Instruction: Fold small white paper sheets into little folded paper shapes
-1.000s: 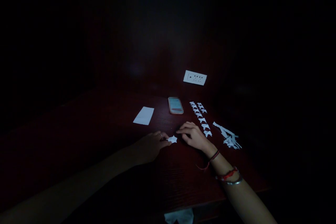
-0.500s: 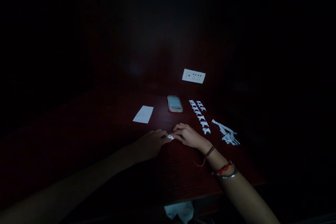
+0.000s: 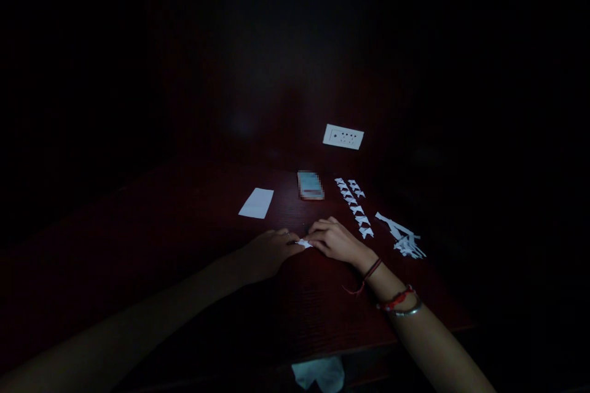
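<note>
A small, pointed piece of folded white paper [image 3: 305, 244] is held low over or against the front of the dark red table [image 3: 318, 298], between the two hands. Its left edge is pinched by thumb and finger of the left hand [image 3: 270, 255], its right edge by those of the right hand [image 3: 335, 241]. It is judged very light, crisp at the folds and easily crushed, best taken gently by its edges. The tabletop is faintly grained and glossy; the room is mostly lost in darkness, with a white socket plate [image 3: 343, 137] mounted behind.
</note>
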{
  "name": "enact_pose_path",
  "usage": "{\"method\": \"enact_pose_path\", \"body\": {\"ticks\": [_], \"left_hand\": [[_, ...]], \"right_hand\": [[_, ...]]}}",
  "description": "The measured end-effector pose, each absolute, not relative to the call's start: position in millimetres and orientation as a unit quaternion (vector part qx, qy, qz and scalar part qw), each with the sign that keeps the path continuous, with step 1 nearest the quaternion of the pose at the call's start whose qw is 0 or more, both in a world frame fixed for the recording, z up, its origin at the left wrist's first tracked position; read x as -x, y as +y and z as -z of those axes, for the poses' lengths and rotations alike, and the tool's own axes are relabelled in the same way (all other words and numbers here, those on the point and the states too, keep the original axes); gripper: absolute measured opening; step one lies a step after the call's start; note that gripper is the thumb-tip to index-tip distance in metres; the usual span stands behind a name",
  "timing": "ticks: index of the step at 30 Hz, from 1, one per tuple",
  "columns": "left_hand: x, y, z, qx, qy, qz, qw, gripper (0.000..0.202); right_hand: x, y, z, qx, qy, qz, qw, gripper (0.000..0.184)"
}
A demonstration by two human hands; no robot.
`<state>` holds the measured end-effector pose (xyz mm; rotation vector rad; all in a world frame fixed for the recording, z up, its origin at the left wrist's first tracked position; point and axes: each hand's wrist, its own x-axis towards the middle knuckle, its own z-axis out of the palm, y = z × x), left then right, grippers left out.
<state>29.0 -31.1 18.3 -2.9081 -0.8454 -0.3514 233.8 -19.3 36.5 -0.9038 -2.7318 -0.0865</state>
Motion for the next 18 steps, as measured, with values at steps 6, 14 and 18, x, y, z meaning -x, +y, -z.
{"method": "enact_pose_path", "body": {"ticks": [6,14,18], "left_hand": [[-27.9,-35.9,-21.8,0.952,-0.287,0.100,0.039,0.046],[-27.6,-34.0,-15.0,0.941,-0.301,0.155,-0.007,0.060],[-27.4,-26.9,-16.0,0.915,-0.304,0.230,-0.134,0.067]], "right_hand": [[-234.6,-22.1,-37.3,0.322,-0.936,0.023,0.141,0.022],[-239.8,-18.4,-38.2,0.386,-0.878,-0.012,0.284,0.023],[-240.7,-15.2,-38.8,0.434,-0.855,-0.042,0.281,0.023]]}}
